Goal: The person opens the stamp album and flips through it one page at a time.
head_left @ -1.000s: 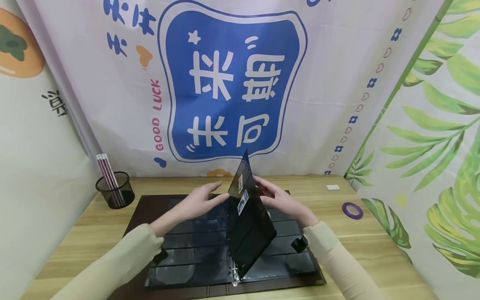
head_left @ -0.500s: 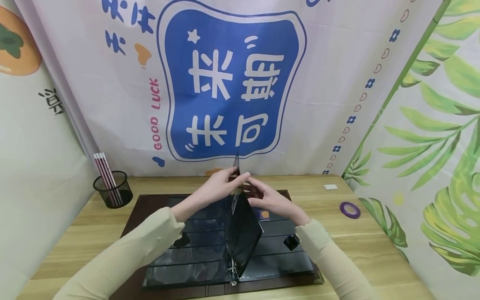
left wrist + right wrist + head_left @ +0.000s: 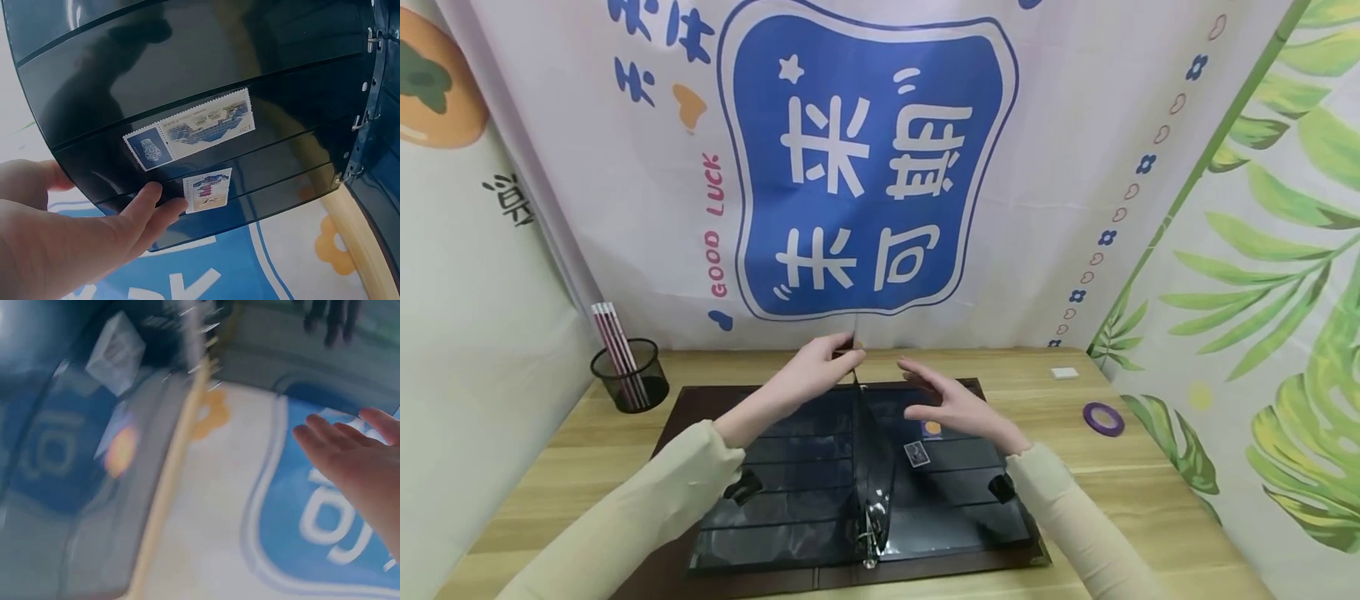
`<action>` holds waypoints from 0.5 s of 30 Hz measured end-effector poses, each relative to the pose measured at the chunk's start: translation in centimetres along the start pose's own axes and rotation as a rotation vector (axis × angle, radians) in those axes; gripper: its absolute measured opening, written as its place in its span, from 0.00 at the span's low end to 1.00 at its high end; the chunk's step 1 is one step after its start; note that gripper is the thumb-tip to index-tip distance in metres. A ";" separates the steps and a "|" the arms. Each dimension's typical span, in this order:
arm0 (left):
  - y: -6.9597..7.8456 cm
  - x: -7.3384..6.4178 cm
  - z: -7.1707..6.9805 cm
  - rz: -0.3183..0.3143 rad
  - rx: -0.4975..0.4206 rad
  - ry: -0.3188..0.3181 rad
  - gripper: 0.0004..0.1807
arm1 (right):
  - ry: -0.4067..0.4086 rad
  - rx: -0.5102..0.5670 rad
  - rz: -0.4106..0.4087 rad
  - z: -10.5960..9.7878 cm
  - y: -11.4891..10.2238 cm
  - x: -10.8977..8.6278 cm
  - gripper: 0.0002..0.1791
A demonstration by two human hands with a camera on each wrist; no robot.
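Note:
A stamp album point(image 3: 688, 417) with a dark brown cover lies open on the wooden table. One black page point(image 3: 872, 458) stands nearly upright on the ring spine, and my left hand point(image 3: 808, 375) pinches its outer edge. In the left wrist view that page carries a long stamp point(image 3: 209, 129) and a smaller stamp point(image 3: 208, 191), near my fingertips. My right hand point(image 3: 951, 406) hovers over the right-hand page with fingers extended, apart from the raised page. Below it, a dark stamp point(image 3: 917, 454) and a purple-orange stamp point(image 3: 932, 429) show on that page.
A black mesh cup point(image 3: 631, 379) holding several striped pencils point(image 3: 617, 346) stands at the back left. On the right of the table lie a white eraser-like block point(image 3: 1064, 374) and a purple tape roll point(image 3: 1103, 419). A printed cloth point(image 3: 865, 325) hangs behind the table.
The page has swung from the right side toward the left, past upright near the spine. My left hand has taken hold of its edge; my right hand has come away from it.

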State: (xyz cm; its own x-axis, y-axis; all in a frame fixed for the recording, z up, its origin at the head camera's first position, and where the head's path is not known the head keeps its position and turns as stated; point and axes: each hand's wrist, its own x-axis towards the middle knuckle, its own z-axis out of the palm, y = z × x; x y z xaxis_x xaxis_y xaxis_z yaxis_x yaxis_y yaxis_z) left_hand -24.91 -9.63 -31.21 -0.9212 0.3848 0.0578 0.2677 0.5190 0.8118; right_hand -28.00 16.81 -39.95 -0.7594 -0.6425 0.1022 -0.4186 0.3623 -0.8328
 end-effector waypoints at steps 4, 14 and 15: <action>-0.2 -0.2 -0.7 -0.019 -0.051 -0.015 0.19 | 0.050 -0.170 0.093 -1.0 3.0 -1.1 0.45; 0.0 -0.4 -1.1 -0.028 -0.087 -0.015 0.19 | -0.028 -0.425 0.295 -3.3 8.7 -3.0 0.55; 0.0 -0.4 -1.0 -0.032 -0.084 -0.014 0.17 | -0.038 -0.449 0.305 -3.5 9.0 -3.1 0.56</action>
State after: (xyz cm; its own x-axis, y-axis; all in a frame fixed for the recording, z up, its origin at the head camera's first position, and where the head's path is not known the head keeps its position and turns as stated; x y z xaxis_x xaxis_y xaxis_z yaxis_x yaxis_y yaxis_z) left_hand -24.79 -10.51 -30.63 -0.9247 0.3800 0.0228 0.2124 0.4654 0.8592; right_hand -31.12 24.42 -45.90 -0.8644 -0.4845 -0.1345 -0.3604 0.7835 -0.5062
